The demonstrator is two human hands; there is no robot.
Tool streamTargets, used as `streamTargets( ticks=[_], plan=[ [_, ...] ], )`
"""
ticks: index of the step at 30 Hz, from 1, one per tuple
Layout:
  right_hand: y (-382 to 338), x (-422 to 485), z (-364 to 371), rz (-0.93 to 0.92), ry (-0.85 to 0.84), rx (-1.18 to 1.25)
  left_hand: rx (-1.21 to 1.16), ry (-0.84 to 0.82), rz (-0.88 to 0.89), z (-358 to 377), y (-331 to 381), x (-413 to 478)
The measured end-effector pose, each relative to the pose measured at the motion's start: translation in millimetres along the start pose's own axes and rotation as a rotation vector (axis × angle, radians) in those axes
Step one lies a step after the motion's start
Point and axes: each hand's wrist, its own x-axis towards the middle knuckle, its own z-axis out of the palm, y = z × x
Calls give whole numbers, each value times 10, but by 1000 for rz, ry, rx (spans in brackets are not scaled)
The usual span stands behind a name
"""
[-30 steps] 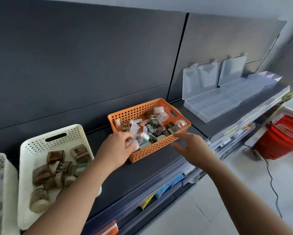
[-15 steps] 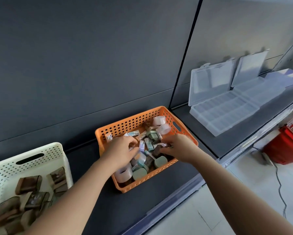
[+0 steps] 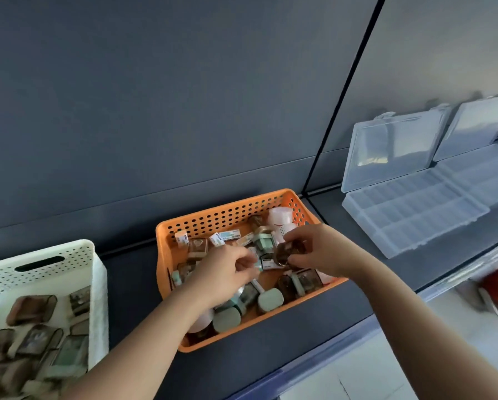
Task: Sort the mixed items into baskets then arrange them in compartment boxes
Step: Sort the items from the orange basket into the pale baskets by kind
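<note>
Both forearms enter from the lower edge and converge toward the centre. The left hand (image 3: 226,272) is palm-down, wrist slightly flexed, fingers curled inward with the thumb extended toward the right hand; whether its grip is closed on anything cannot be determined. The right hand (image 3: 319,251) is palm-down, fingers bent, thumb and fingertips pinched on a small brown item (image 3: 285,252). The two hands sit close together, not touching.
</note>
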Motion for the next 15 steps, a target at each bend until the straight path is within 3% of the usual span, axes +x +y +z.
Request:
streamTargets(
  ticks=[4,7,15],
  plan=[
    [153,-32,-181,-51,-15,47,122,-177,-84,167,194,97],
    [244,-1,-233,-91,-39,90,236,-214,-152,252,239,125],
    [390,137,-258,-222,-115,105,316,-36,-205,325,143,102]
  ],
)
